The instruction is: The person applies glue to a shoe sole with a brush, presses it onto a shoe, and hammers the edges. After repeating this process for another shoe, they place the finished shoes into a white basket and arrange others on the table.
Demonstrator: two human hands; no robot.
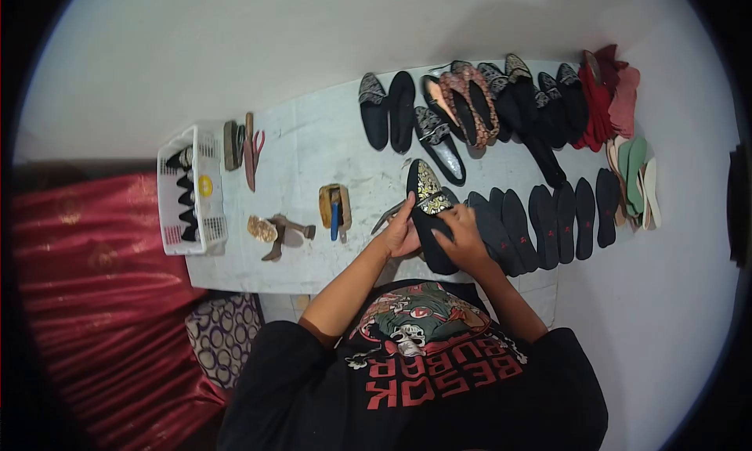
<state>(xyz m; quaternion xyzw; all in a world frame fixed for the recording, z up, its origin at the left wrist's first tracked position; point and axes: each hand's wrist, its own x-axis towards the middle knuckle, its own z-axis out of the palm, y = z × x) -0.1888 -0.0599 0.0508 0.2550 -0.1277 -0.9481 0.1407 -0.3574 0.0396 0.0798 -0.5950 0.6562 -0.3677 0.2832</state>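
Head view: left hand (402, 233) holds tapered, gold-patterned shoe (427, 186).

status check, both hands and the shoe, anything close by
Left hand holding black shoe with gold-patterned toe; right hand over its middle; dark flat soles close on right.

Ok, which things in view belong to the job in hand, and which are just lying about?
In hand or likely part of it:
Gold-patterned black shoe, held in the left hand, right hand on it
Black sole pieces alongside, probably

Apparently lying about:
Red-handled pliers
Blue-handled tool
White plastic basket
Ring-patterned cushion
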